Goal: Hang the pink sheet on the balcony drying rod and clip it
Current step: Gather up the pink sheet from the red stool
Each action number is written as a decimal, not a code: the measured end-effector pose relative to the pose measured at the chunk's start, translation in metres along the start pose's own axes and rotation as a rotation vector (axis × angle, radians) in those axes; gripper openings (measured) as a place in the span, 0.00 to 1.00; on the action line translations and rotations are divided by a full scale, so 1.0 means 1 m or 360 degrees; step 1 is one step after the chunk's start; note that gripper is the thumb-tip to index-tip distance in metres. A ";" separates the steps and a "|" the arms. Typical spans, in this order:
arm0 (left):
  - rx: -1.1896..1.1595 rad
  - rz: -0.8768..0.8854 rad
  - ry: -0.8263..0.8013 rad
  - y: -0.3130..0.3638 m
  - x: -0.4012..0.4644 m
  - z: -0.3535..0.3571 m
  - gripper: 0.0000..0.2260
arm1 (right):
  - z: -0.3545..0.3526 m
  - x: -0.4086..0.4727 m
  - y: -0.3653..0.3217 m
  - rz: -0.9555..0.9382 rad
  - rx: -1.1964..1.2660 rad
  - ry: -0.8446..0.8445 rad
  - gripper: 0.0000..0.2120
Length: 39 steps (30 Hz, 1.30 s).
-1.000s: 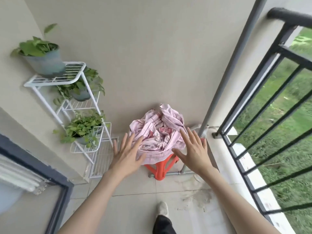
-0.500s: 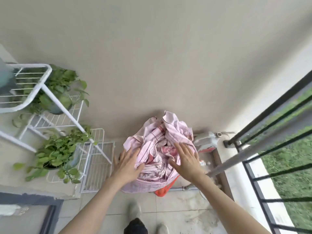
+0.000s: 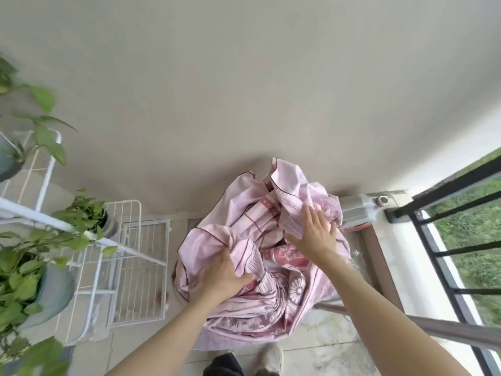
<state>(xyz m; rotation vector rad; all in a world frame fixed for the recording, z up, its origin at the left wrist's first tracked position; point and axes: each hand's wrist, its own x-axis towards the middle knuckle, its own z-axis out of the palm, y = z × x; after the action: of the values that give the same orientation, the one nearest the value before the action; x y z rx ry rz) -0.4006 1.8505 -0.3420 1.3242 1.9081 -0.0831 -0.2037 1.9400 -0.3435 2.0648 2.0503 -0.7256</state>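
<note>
Gripping pink sheet (image 3: pixel 260 270) now: left hand (image 3: pixel 219 275) bunches fold, right hand (image 3: pixel 314 234) flat.

Balcony, seen from above. Back wall (image 3: pixel 230 90) — plain beige plaster, evenly lit by soft daylight. Floor (image 3: pixel 325 346): pale tiles, scuffed and stained near the right side. Left: white wire plant stand (image 3: pixel 130 256), tiered, carrying leafy green potted plants (image 3: pixel 24 270) in grey pots. Right: black metal railing (image 3: pixel 447 251) with horizontal bars, set on a light kerb; green grass (image 3: pixel 477 226) beyond it. A grey plastic jug (image 3: pixel 360 210) stands in the corner by the wall.
</note>
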 end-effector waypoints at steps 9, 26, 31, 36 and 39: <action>-0.0360 -0.0114 0.0100 0.006 -0.008 -0.019 0.14 | 0.005 -0.023 0.011 0.0199 0.0419 0.0148 0.16; -0.0566 -0.0174 0.0034 -0.005 -0.014 -0.006 0.26 | 0.113 -0.061 -0.005 0.1220 0.1670 -0.0607 0.17; -0.0498 0.0009 -0.0422 -0.006 -0.026 0.001 0.49 | 0.084 -0.075 -0.012 0.1101 0.1954 -0.0780 0.17; -0.0138 0.0039 -0.0316 0.011 -0.058 -0.018 0.55 | 0.045 -0.103 -0.035 0.0740 0.2242 -0.0903 0.14; -0.0274 0.0000 -0.0199 0.021 -0.074 -0.038 0.50 | 0.021 -0.117 -0.045 0.0666 0.2355 -0.0930 0.04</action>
<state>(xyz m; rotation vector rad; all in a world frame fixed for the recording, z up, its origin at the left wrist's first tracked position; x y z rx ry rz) -0.3951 1.8212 -0.2616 1.1759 1.7684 -0.0013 -0.2470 1.8278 -0.3013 2.0634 0.5644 -2.7789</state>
